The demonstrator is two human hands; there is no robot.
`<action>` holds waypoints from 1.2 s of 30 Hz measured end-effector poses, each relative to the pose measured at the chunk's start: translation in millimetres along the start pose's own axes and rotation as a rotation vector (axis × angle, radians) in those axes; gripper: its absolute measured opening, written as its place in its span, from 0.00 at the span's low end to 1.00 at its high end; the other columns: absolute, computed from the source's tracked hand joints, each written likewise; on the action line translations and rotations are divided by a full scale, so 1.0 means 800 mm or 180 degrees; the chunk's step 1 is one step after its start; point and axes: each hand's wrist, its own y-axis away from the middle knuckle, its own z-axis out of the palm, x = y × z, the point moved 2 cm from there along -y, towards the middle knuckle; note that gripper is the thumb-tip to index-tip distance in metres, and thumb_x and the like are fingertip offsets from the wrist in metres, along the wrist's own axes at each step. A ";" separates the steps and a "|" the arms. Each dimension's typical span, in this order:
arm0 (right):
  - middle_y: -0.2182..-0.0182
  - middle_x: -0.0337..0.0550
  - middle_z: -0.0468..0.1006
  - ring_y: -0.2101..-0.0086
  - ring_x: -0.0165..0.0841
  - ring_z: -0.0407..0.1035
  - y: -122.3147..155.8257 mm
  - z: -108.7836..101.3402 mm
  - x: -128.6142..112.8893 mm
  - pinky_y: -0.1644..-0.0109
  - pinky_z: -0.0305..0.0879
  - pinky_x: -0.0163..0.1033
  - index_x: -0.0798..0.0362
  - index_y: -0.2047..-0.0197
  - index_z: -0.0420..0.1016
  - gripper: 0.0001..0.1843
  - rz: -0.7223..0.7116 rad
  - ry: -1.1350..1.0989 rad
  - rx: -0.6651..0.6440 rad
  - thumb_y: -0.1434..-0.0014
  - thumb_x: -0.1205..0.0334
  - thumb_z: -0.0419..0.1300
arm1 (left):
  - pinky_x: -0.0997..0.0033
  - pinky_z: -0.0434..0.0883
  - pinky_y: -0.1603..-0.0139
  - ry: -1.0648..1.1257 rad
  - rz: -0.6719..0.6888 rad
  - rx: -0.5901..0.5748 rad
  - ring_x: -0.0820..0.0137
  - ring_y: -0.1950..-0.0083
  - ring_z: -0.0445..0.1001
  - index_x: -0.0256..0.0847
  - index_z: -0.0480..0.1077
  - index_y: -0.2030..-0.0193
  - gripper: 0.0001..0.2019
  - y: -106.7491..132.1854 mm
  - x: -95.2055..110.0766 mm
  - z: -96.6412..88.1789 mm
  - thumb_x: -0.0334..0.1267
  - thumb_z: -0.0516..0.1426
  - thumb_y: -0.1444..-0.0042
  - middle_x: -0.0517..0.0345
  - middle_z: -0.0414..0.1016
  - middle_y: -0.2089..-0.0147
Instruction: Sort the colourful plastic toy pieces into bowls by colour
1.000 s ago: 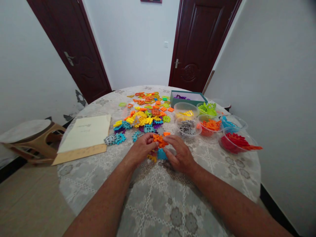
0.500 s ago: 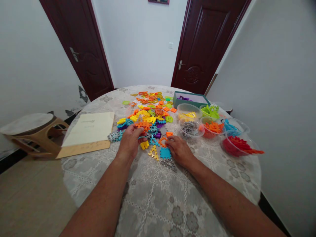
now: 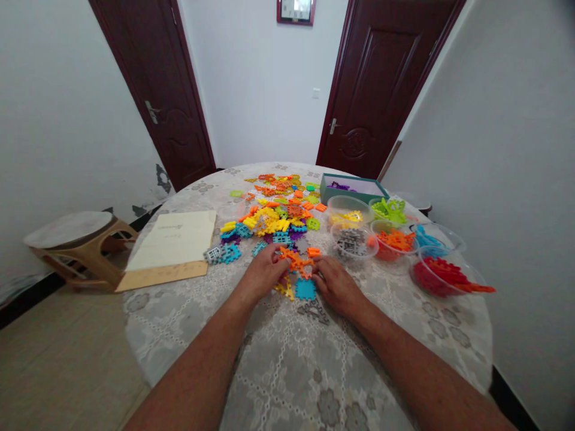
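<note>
Both my hands meet at the middle of the round table point(image 3: 287, 365), which has a lace cloth. My left hand point(image 3: 260, 276) and my right hand point(image 3: 335, 284) pinch an assembly of orange plastic pieces point(image 3: 295, 261) between their fingertips. Just below it lie a blue square piece point(image 3: 305, 289), a yellow piece point(image 3: 286, 289) and a grey piece point(image 3: 314, 309). Beyond my hands spreads a heap of mixed coloured pieces point(image 3: 276, 209).
Clear bowls to the right hold sorted pieces: yellow point(image 3: 345, 212), grey point(image 3: 353, 240), orange point(image 3: 393, 240), green point(image 3: 389, 209), blue point(image 3: 433, 238), red point(image 3: 444, 275). A teal box point(image 3: 353, 185) stands behind them. A cream booklet point(image 3: 173, 242) lies at left, a stool point(image 3: 76, 239) beyond it.
My left hand came back from the heap with orange pieces and both hands closed together on the orange assembly. The view tilted up slightly.
</note>
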 end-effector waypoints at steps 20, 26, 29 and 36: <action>0.43 0.54 0.73 0.42 0.43 0.69 0.004 -0.006 -0.007 0.37 0.68 0.52 0.50 0.49 0.71 0.09 0.0161 -0.0435 0.0821 0.28 0.64 0.52 | 0.72 0.71 0.70 -0.0128 0.0045 -0.0026 0.70 0.73 0.74 0.41 0.67 0.37 0.26 0.002 -0.001 0.000 0.42 0.60 0.42 0.64 0.73 0.71; 0.49 0.53 0.77 0.43 0.44 0.70 0.007 -0.006 -0.023 0.36 0.68 0.54 0.49 0.49 0.71 0.10 -0.0209 -0.0393 0.0469 0.29 0.65 0.52 | 0.71 0.74 0.67 0.0183 -0.0019 -0.0494 0.71 0.71 0.75 0.41 0.68 0.39 0.25 0.011 0.006 0.014 0.46 0.61 0.42 0.61 0.76 0.67; 0.50 0.53 0.77 0.43 0.45 0.70 0.010 -0.007 -0.026 0.36 0.68 0.55 0.49 0.50 0.71 0.09 -0.0262 -0.0375 0.0349 0.30 0.65 0.53 | 0.70 0.74 0.66 0.0062 0.0065 -0.0632 0.69 0.68 0.76 0.41 0.67 0.38 0.26 0.014 0.006 0.018 0.46 0.62 0.42 0.58 0.78 0.63; 0.49 0.49 0.78 0.57 0.38 0.75 0.009 -0.010 -0.022 0.49 0.74 0.47 0.47 0.35 0.64 0.24 0.0631 -0.1447 0.0388 0.33 0.60 0.58 | 0.67 0.73 0.52 -0.1022 0.0937 -0.0430 0.65 0.55 0.77 0.44 0.71 0.40 0.22 0.022 0.016 0.016 0.36 0.59 0.43 0.55 0.80 0.52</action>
